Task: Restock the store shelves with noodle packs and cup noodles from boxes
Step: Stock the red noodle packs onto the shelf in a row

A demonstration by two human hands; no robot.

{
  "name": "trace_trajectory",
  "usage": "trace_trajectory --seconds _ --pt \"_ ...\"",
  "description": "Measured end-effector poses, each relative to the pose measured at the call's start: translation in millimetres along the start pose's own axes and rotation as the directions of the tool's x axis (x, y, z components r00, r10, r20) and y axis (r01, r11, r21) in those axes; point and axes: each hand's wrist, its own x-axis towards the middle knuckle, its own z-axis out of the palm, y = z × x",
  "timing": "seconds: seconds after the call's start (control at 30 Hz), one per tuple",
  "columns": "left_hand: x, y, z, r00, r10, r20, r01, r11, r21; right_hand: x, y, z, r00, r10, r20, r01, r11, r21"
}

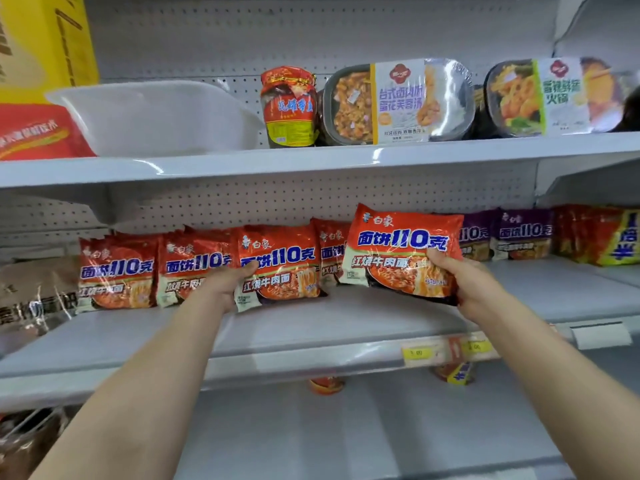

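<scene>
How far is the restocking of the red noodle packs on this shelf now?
Done: red packs already stand in a row on the middle shelf. In hand: the left hand grips one pack in that row, the right hand holds another. Left: bare space remains in front.

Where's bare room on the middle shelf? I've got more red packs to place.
Bare shelf runs along the front, before the row of red packs. A free patch also lies right of the pack in the right hand, before the purple packs. The back row is crowded, where the left hand holds a pack.
</scene>
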Motion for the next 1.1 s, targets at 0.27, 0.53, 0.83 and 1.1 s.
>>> trace_trajectory --seconds 0.27,0.53,0.83,1.1 --pt "99.0 -27.0 -33.1 1.000 0.012 -0.015 -0.011 1.000 0.019 5.3 1.0 0.1 0.998 -0.022 -0.067 0.024 0.999 0.042" --pt "116.8 -33.8 -15.5 0.997 0.077 -0.027 -0.075 0.994 0.073 -0.7 1.6 6.8 0.997 -0.009 -0.081 0.011 1.000 0.023" --pt "4.2 7.3 26.7 0.946 0.318 -0.069 -0.240 0.825 0.512 -10.9 1.0 4.8 0.995 -0.033 -0.098 0.032 0.999 -0.007" --pt "11.1 13.2 22.0 0.906 0.423 -0.018 -0.279 0.629 0.726 -23.7 -2.7 4.7 0.989 -0.045 -0.144 0.048 0.999 0.013"
